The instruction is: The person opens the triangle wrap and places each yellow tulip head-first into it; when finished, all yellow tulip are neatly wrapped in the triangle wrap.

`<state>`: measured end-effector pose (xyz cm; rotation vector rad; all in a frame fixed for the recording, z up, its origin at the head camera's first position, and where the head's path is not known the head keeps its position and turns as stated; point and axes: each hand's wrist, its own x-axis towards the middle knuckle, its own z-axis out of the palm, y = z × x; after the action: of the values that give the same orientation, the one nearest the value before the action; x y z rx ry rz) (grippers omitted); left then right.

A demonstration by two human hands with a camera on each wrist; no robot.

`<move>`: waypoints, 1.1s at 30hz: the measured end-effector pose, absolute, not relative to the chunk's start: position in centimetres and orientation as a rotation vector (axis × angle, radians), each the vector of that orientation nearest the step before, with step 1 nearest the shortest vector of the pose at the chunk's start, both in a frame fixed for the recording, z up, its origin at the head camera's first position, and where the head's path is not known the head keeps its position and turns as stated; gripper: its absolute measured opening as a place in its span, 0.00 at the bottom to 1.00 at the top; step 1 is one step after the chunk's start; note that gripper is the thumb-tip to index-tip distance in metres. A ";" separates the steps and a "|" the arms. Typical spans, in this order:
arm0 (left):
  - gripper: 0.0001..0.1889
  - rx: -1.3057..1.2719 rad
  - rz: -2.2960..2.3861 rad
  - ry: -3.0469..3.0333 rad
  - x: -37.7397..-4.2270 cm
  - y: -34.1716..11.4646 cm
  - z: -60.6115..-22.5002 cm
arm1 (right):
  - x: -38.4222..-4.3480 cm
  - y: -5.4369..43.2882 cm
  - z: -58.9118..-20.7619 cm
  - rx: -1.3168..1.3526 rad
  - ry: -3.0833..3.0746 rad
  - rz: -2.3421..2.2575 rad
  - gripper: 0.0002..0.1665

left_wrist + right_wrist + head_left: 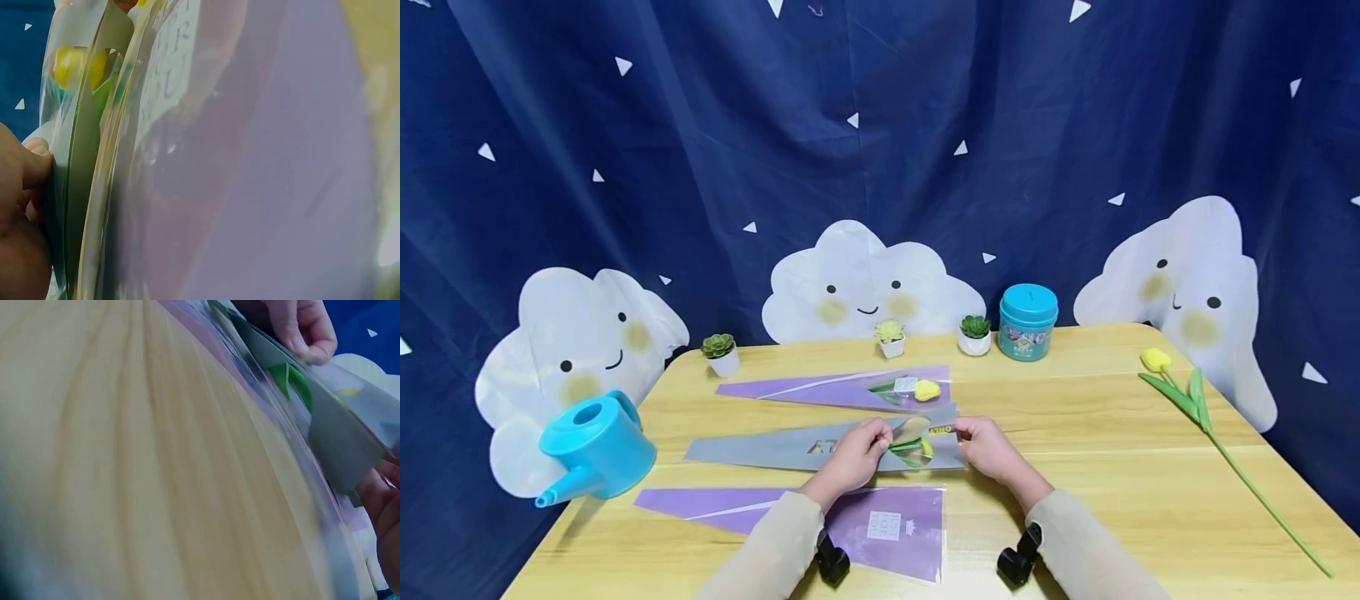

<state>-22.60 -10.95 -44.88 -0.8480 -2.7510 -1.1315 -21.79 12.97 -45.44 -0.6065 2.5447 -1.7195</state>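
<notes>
A grey flower sleeve [752, 448] with gold lettering lies across the middle of the table, its wide end to the right. Inside its clear front shows a yellow tulip [927, 448] with green leaves. My left hand [856, 454] pinches the sleeve between thumb and fingers near the leaves. At the wide end, my right hand [988, 450] pinches the edge beside a small gold "ONLY" mark. In the right wrist view the grey sleeve [340, 447] is lifted and bowed between both hands. The left wrist view shows the thumb [39, 162] against the clear film.
Purple sleeves lie on both sides: one with a yellow tulip [927, 390] behind, one without a flower [917, 533] nearer me. A loose yellow tulip [1217, 442] lies right. A blue watering can [602, 450] stands left; small potted succulents [975, 335] and a teal jar [1028, 323] line the back.
</notes>
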 end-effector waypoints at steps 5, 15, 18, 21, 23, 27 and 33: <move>0.06 -0.836 -1.114 -2.740 -22.6 -10.8 -45.0 | -21.9 12.5 -45.4 -0.584 2.528 -1.730 0.19; 0.05 -0.823 -1.080 -2.760 -22.7 -11.0 -44.9 | -21.9 12.0 -45.1 -0.583 2.526 -1.730 0.19; 0.05 -0.812 -1.086 -2.776 -22.7 -11.1 -45.0 | -21.8 11.9 -45.1 -0.589 2.491 -1.753 0.18; 0.05 -0.802 -1.116 -2.780 -22.9 -11.2 -45.0 | -21.8 11.9 -45.2 -0.598 2.462 -1.759 0.18; 0.05 -0.804 -1.122 -2.774 -23.0 -11.2 -45.0 | -21.9 12.0 -45.2 -0.594 2.458 -1.747 0.19; 0.05 -0.815 -1.110 -2.775 -23.2 -11.2 -45.0 | -22.0 12.6 -45.2 -0.562 2.456 -1.731 0.20; 0.06 -0.810 -1.117 -2.791 -23.3 -11.2 -45.0 | -21.7 14.4 -44.9 -0.451 2.417 -1.765 0.23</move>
<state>-23.32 -11.19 -45.02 -0.8099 -2.7910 -1.1170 -21.67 14.41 -44.89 -0.4507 2.4166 -1.7651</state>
